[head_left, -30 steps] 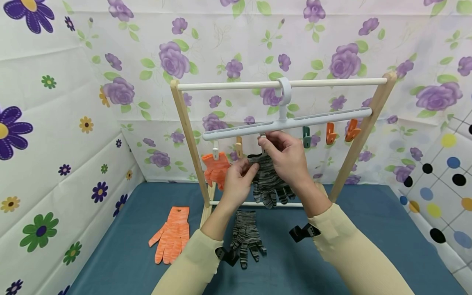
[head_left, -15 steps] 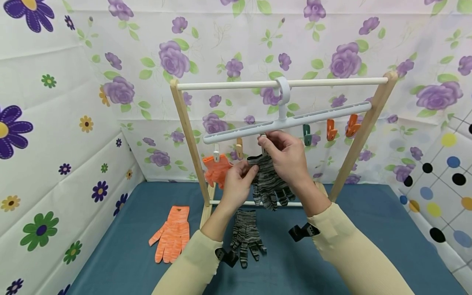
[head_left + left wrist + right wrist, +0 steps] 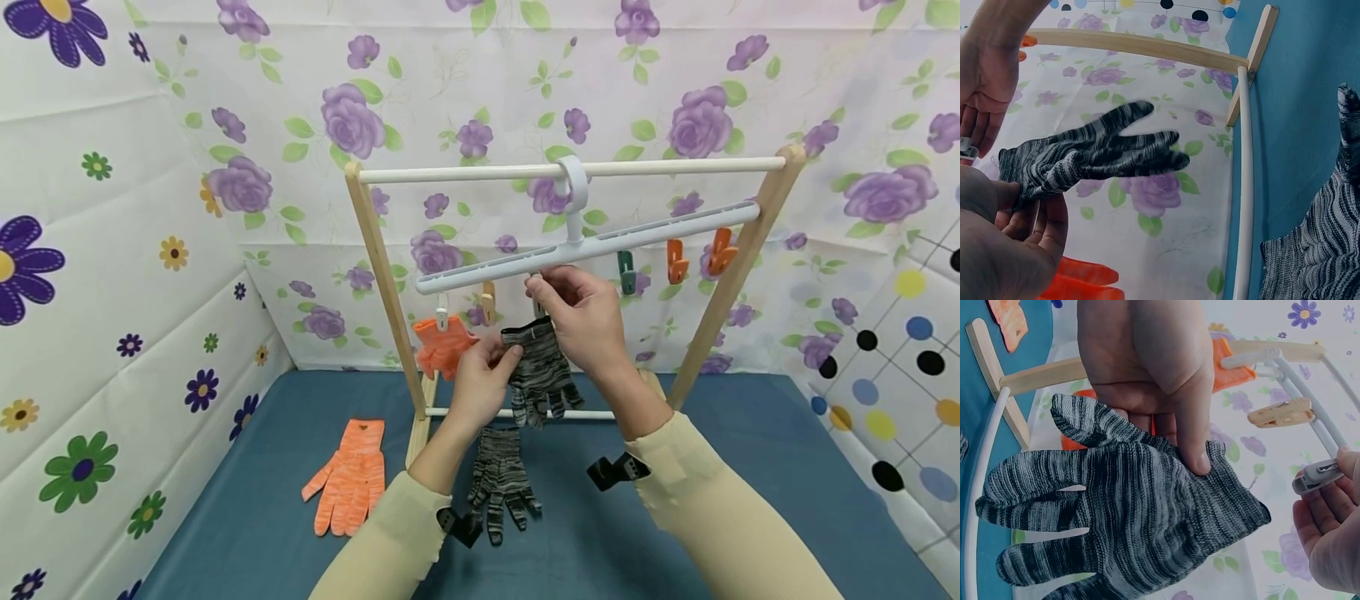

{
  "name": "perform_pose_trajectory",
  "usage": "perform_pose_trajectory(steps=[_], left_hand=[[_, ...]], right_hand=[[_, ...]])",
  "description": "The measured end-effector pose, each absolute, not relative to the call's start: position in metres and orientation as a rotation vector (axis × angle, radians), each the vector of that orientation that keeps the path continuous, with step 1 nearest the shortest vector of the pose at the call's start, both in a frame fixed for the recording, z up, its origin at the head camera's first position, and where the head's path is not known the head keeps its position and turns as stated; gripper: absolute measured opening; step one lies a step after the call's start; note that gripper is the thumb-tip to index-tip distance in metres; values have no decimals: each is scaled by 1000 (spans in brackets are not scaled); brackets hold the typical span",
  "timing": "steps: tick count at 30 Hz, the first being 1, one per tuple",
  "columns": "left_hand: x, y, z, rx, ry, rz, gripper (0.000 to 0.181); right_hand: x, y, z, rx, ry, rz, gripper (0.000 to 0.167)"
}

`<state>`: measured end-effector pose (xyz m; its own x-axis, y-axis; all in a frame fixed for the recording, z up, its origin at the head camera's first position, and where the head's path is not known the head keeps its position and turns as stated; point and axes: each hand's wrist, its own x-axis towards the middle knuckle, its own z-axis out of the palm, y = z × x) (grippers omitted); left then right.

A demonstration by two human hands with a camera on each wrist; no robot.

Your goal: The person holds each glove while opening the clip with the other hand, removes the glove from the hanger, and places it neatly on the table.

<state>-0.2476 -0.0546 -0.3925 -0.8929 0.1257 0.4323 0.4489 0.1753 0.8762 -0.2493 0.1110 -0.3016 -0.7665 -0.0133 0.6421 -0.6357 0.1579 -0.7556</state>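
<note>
My left hand (image 3: 482,382) pinches a black-and-grey striped knit glove (image 3: 542,375) near its cuff, thumb on top, and the glove's fingers dangle. With its thumb and fingertips my right hand (image 3: 588,323) holds a light grey clothespin (image 3: 1321,476) under the white hanger (image 3: 510,265). In the right wrist view the glove's cuff is apart from this clothespin. Left of my hands, an orange glove (image 3: 442,346) hangs from a white clothespin (image 3: 442,318). A second striped glove (image 3: 501,479) and another orange glove (image 3: 351,483) lie flat on the blue cloth.
The hanger hooks over the white rod (image 3: 465,174) of a wooden rack (image 3: 386,283) and tilts down to the left. Along it hang a tan clothespin (image 3: 488,304), a green clothespin (image 3: 626,273) and two orange clothespins (image 3: 677,262). Flowered cloth (image 3: 450,83) stands behind.
The striped glove has moved slightly down and left, its cuff coming away from my right hand. The hanger tilts more, its right end higher. My right hand stays almost still.
</note>
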Motion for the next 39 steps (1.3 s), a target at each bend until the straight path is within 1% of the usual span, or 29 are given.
perform_pose_trajectory(steps=[3,7,14,18,21,27,34,39], left_hand=[[-246,-55,-392,-571,-2189,-1792,28],[-242,-56,-391,-575,-2210,-1791,31],[-234,-56,-393,-560,-2257,-1795,20],[-230,-57,-395,-581,-2275,-1784,21],[-228,-58,-398,-586,-2290,-1776,27],[-225,-60,-404,-596,-2291,-1794,32],[-222,-64,-408,-587,-2300,-1812,29],[-218,-66,-409,-566,-2329,-1814,25]], right_hand=[[-249,111,-302,622,-1961,1650,25],[-247,111,-304,632,-1994,1663,29],[-245,112,-307,641,-2070,1640,36],[-246,114,-308,650,-2069,1638,40],[-246,115,-309,662,-2064,1645,42],[-245,116,-311,696,-2061,1660,44],[-241,120,-317,712,-2103,1541,48],[-236,129,-324,703,-2130,1472,47]])
